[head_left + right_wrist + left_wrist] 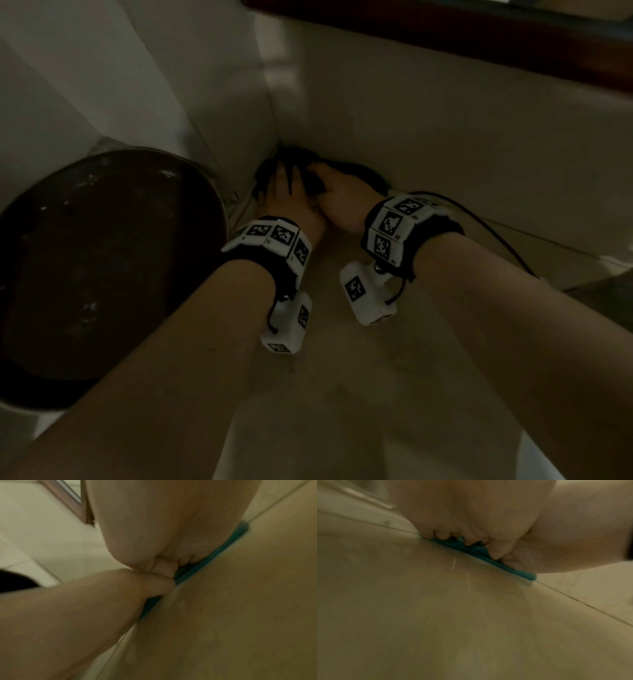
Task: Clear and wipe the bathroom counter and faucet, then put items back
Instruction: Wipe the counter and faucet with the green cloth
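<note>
Nearest, the beige counter (342,394) runs away from the person, with both forearms reaching over it. A dark round basin (102,274) sits to the left, beside the left forearm. Further in, the left hand (284,198) and right hand (339,202) lie side by side and touching, both pressing down on a teal cloth (294,159) spread on the counter. The left fingers (443,536) are bent, tips digging into the cloth (488,555). The right hand (171,545) lies palm down on the cloth (223,549), fingers hidden beneath it, so their curl cannot be told. The cloth is pushed right into the far corner where the counter meets the tiled wall (428,120). Above, a dark wooden frame (479,44) crosses the wall.
</note>
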Tool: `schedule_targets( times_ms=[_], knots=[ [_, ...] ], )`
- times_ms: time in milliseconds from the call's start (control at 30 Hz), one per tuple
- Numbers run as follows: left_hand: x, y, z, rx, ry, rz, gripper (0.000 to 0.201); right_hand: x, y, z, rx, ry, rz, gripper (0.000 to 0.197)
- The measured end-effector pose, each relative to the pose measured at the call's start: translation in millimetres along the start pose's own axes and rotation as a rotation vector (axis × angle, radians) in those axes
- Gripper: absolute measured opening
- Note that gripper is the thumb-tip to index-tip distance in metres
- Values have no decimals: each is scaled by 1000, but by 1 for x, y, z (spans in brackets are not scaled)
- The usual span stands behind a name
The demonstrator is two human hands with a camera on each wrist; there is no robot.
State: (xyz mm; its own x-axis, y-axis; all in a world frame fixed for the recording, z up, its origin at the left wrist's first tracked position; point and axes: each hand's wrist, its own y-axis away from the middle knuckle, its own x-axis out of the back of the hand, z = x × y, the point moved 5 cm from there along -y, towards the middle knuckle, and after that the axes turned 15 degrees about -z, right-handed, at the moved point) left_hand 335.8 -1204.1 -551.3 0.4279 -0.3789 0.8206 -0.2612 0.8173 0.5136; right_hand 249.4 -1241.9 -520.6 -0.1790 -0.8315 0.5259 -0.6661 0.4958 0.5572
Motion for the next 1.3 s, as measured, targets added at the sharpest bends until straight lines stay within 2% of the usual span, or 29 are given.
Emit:
schedule_targets(
  times_ms=[167, 300, 467, 600, 800, 1033, 1200, 1300],
  knots=[
    [1, 3, 38, -64, -33, -69, 71, 7, 34, 35, -14, -101, 74, 53],
    [-24, 26, 81, -189, -112, -36, 70, 5, 75, 73, -64, -176, 123, 55],
    [-51, 47, 125, -307, -162, -118, 66, -12, 121, 108, -139, -268, 339, 54],
    [-69, 72, 149, -380, -240, -145, 62, -33, 146, 132, -220, -332, 415, 60],
    [-91, 113, 152, -386, -306, -175, 63, -63, 180, 136, -202, -278, 392, 72],
    [-129, 173, 140, -367, -320, -171, 67, -114, 233, 135, -139, -179, 425, 70],
    [-170, 226, 134, -276, -403, -179, 77, -151, 281, 138, -116, -233, 278, 75],
    [-187, 253, 127, -250, -400, -183, 80, -170, 304, 136, -114, -171, 244, 78]
  ],
)
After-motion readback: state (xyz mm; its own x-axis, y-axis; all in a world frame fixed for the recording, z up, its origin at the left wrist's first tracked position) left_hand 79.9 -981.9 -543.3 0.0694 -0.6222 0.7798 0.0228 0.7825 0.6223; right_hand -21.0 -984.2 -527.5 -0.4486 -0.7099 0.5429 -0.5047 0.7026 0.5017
